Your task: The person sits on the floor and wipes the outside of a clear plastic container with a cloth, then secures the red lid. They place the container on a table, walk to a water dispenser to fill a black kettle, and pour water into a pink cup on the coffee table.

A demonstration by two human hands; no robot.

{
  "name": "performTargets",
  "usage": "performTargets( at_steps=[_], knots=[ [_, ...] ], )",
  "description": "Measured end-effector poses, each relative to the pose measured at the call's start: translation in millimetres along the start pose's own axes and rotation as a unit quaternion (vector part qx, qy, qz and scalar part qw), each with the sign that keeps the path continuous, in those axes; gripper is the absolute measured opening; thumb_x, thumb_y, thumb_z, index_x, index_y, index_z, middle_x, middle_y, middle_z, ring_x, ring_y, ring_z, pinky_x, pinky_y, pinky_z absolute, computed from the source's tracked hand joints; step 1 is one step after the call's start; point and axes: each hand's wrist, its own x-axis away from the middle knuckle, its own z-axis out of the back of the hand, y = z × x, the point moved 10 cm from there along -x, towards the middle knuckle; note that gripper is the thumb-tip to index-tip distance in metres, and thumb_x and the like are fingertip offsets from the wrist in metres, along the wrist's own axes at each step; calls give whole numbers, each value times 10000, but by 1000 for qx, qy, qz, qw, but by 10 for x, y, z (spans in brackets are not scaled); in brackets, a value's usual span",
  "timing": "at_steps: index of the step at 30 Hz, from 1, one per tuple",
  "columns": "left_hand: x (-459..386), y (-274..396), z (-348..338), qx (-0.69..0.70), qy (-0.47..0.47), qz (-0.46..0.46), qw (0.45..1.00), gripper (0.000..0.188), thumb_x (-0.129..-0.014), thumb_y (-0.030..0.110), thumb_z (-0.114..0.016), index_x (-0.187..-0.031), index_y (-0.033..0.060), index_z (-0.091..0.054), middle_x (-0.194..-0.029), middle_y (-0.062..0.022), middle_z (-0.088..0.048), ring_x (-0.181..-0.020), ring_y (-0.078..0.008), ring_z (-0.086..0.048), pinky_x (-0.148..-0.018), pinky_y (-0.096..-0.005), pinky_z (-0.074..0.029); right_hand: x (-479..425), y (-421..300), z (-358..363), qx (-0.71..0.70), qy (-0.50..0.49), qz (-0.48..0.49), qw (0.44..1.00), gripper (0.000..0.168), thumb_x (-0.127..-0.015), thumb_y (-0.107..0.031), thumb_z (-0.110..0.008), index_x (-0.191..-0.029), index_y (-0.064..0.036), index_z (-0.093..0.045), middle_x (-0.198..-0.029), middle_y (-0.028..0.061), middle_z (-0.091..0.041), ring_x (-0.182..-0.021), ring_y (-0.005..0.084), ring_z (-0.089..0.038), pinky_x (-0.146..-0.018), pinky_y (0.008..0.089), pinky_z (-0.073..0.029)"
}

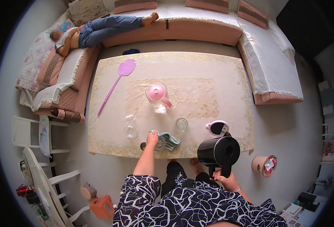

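Observation:
My right hand (226, 181) grips the handle of a black electric kettle (209, 153), held up near the front right of the table. My left hand (152, 139) is at the table's front edge with its fingers on a teal-and-white patterned cloth (170, 141). Partly hidden beside that hand and the cloth is a clear glass (160, 145); a small dark round thing (143, 146) shows at its left. Another clear glass (181, 124) stands behind the cloth, and a further glass (130, 131) is to the left. Mid-table stands a clear pitcher with a pink lid (156, 92).
A purple fly swatter (116, 85) lies at the table's left. A white-framed mirror (218, 128) is beside the kettle. A bin (262, 166) stands on the floor at right, an orange plastic container (101, 207) at left. A person (110, 29) lies on the sofa (172, 32).

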Motion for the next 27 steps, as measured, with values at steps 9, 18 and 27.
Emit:
performTargets(
  at_steps=[9,18,27],
  knots=[
    [-408,241,38,-234,-54,-70,968,425,-849,463,-414,-999,82,-529,-1022,-144,-580,-965,-319,-541,-783,-429,-429,-233,57,-394,-45,-8,7,999,149,-716,-112,-653,-690,3,-561,-704,66,-541,-793,171,-511,-758,346,-475],
    [-186,966,370,-207,45,-135,968,414,-739,264,-605,-1071,49,-481,-1071,-144,-525,-1007,-312,-490,-880,-400,-373,-383,-22,-427,-5,-17,18,1000,122,-732,-84,-628,-684,5,-558,-697,58,-557,-748,171,-527,-733,325,-453],
    [221,2027,-138,493,-170,-36,853,404,-734,192,-666,-1040,54,-441,-986,-69,-486,-793,-217,-573,-628,-341,-485,-486,-182,-400,-6,-36,21,999,106,-726,-75,-634,-697,-2,-562,-707,44,-564,-744,154,-540,-728,301,-443]
  ],
)
